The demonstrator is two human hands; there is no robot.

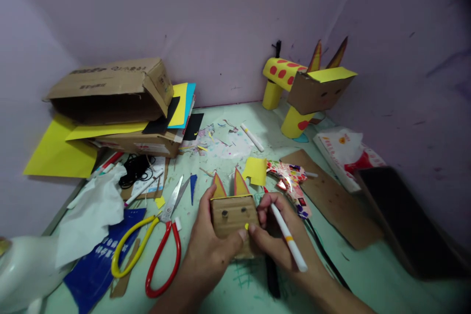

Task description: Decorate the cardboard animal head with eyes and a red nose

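Observation:
A small cardboard box [231,223] faces me, with two pointed orange-and-yellow ears on top and two dark eye spots on its front. My left hand [217,240] is closed around its left side, thumb across the lower front. In my right hand [281,233] rests a white marker [289,238] with a yellow band. The right fingers also touch the box's right side. By the right thumb tip shows a small yellow spot [247,226]; I cannot tell whether it is a separate piece. Large scissors [165,225] with one yellow and one red handle lie open at left.
A patterned glue gun [290,181], cardboard strip [331,201], dark phone-like slab [408,221] and tissue pack [349,154] lie right. Behind stands a spotted cardboard animal [312,91]. At left are a cardboard box [106,83], coloured paper, black cord [136,171] and a white bottle [33,265].

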